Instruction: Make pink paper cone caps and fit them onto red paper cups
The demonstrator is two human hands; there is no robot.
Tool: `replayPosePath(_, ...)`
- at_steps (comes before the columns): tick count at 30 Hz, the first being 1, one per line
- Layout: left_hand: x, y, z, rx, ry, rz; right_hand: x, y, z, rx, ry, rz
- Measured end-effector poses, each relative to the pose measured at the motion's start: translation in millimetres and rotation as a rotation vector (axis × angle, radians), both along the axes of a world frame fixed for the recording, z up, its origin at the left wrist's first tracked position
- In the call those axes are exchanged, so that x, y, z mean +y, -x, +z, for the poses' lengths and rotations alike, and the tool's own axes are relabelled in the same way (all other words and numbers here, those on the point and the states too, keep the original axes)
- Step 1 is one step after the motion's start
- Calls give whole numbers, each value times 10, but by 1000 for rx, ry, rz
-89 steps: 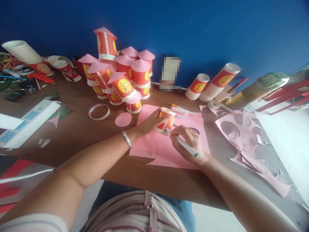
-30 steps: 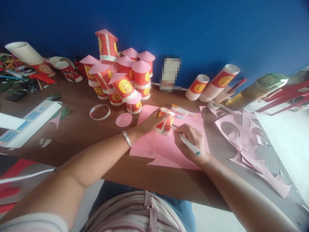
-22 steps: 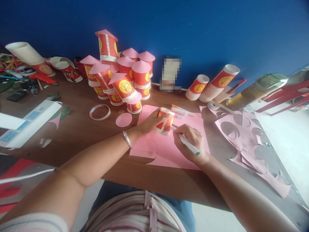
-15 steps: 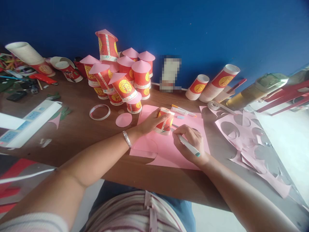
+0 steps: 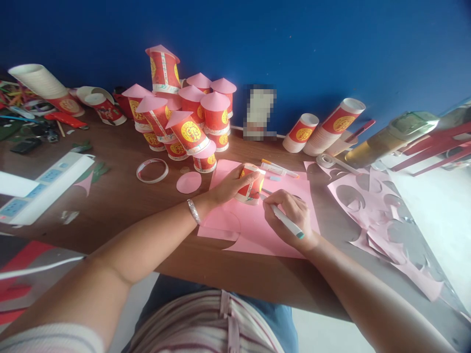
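Note:
Wrapped round a red and white paper cup (image 5: 251, 190) is my left hand (image 5: 232, 185), over pink paper sheets (image 5: 253, 230). My right hand (image 5: 289, 213) grips a white marker (image 5: 289, 223) with a green end; its tip points at the cup's right side near the white rim. Behind the cup lie an orange marker (image 5: 289, 169) and a white marker (image 5: 272, 169), with a small blue-grey piece (image 5: 274, 179) beside them. Left of the sheets is a flat pink disc (image 5: 189, 182). Several red cups with pink cone tops (image 5: 215, 113) stand grouped behind it.
A tape roll (image 5: 152, 170) and a power strip (image 5: 44, 189) are at the left. Stacked cups (image 5: 334, 127) lean near the blue wall. Cut pink scraps (image 5: 379, 211) cover the right side, below a gold-coloured bottle (image 5: 392, 139).

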State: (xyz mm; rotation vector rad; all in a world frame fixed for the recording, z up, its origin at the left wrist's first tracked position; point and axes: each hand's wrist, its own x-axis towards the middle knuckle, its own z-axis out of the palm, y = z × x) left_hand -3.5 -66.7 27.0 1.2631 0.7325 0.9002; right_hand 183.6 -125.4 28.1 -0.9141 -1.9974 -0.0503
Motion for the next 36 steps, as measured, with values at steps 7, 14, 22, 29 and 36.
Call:
replayPosePath(7,3,-7,-4,-24,5,-17,1,6,-2,-14,-12,-9)
replayPosePath(14,2,-8,-7,-34,29,3,-21,14,39,-32,0,5)
replayPosePath(22,7,-19,15,1,-77,-14,-29,32,44,-24,-3,28)
replayPosePath(29,-2,-35,51,17,-76,0,-27,40,24,-7,-19,25)
replayPosePath(36,8,-34,76,59,-188,-9,-25,58,27,-10,-47,19)
